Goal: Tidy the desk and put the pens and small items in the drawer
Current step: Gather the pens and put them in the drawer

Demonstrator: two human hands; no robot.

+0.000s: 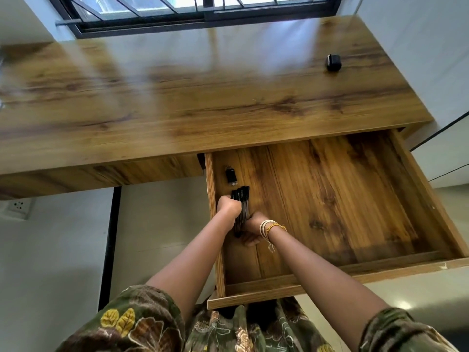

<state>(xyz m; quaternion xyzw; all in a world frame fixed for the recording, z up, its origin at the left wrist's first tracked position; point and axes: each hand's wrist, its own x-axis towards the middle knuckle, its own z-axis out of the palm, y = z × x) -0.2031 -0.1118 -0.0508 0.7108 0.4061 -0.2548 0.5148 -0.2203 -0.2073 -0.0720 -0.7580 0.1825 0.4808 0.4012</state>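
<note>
The wooden drawer (355, 199) is pulled out under the desk's right half. A bundle of black pens (242, 199) lies along its left wall, caps pointing away from me. My left hand (228, 208) grips the bundle from the left, and my right hand (251, 228), with bracelets at the wrist, closes on its near end. Just beyond the pens, a small black item (231, 176) rests on the drawer floor. On the desktop (177, 97) at the far right stands a small black case (333, 62).
A barred window (193, 11) runs behind the desk. White walls close in on both sides, with a socket (19, 205) low on the left wall. The drawer's front edge (330, 283) juts toward my body.
</note>
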